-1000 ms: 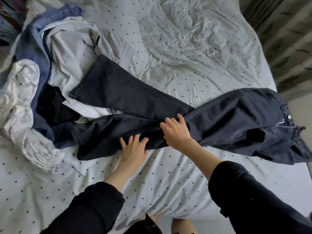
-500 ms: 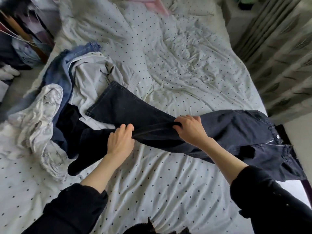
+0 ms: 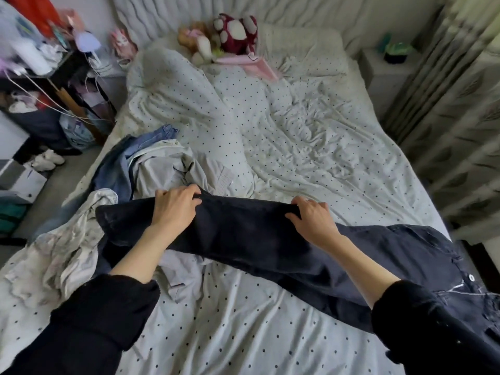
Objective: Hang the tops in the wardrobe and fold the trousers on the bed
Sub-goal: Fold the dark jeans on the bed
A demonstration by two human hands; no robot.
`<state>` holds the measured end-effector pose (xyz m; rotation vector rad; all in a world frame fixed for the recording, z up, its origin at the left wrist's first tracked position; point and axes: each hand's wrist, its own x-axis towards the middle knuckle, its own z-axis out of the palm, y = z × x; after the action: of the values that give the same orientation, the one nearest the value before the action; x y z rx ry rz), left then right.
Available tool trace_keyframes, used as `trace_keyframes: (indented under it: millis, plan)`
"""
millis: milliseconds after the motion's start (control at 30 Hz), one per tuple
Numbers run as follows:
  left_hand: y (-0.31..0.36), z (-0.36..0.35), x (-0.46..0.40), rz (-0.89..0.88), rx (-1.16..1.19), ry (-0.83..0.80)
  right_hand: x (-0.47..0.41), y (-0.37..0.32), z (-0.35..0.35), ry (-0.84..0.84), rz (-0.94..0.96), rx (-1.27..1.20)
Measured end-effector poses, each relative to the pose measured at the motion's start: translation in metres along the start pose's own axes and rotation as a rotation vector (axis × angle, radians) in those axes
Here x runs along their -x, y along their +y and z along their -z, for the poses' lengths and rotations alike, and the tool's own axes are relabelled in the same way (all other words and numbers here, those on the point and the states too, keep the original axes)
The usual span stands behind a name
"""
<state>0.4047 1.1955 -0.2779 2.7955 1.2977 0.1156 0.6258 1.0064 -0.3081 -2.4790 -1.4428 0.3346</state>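
A person's left hand [image 3: 177,205] and right hand [image 3: 313,219], set apart, each grip the far edge of dark denim trousers [image 3: 251,234] stretched across a dotted, creased cotton bed sheet [image 3: 243,328]; a crumpled pale shirt [image 3: 162,169] lies just behind. No writing is legible.

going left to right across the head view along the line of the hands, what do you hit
crumpled white patterned garment → left hand → dark denim trousers leg → right hand → dark denim trousers waistband with button
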Motion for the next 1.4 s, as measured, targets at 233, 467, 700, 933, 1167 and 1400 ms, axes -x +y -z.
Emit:
trace_keyframes:
  millis: [233,467,700,933,1167,1400]
  plan:
    - [0.027,-0.005,-0.13,-0.053,-0.078,0.165,-0.098,0.031,0.016,0.187,-0.229,-0.168]
    - [0.035,-0.089,-0.105,-0.016,-0.018,-0.249,-0.073,0.049,-0.054,-0.097,-0.232,-0.153]
    - [-0.024,-0.127,-0.034,0.389,0.045,-0.365,0.014,0.034,-0.126,-0.375,-0.136,-0.07]
    - [-0.056,-0.123,-0.029,0.535,0.064,-0.483,0.031,0.01,-0.137,-0.479,-0.066,0.026]
    - [-0.078,-0.103,-0.018,0.511,0.217,-0.306,0.043,-0.018,-0.142,-0.521,-0.088,0.099]
    - [-0.112,-0.064,0.032,0.399,0.288,-0.178,0.053,-0.052,-0.135,-0.475,-0.178,-0.024]
